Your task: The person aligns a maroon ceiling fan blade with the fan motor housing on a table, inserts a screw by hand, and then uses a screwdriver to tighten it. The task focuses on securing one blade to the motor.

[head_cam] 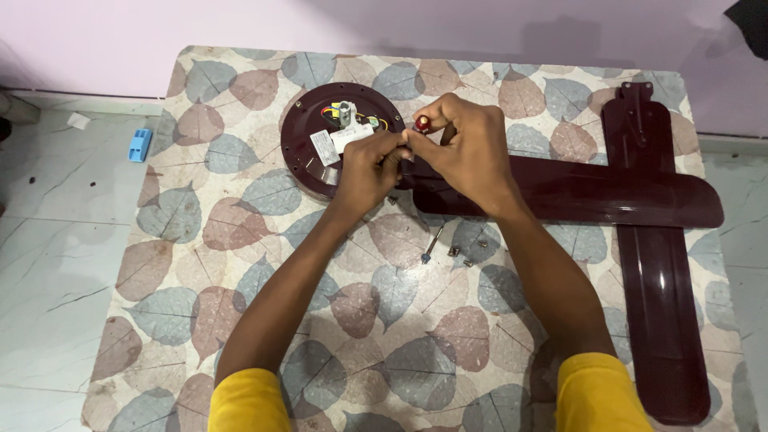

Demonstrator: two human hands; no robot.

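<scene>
A round maroon metal fan motor housing (pixel 308 144) lies on the leaf-patterned tabletop (pixel 240 304), just beyond the left hand (pixel 370 166), whose fingers pinch its edge, while the right hand (pixel 468 152) grips a red-handled screwdriver (pixel 422 123) above a long maroon fan blade (pixel 592 192).

Home room: marble floor (pixel 48 264), lilac wall (pixel 240 24), leaf-print table (pixel 400 352), fan repair.

A round maroon metal fan motor housing (pixel 308 148), wiring exposed, lies flat near the table's (pixel 200 336) far edge, a long maroon fan blade (pixel 592 192) meeting its right side.
</scene>
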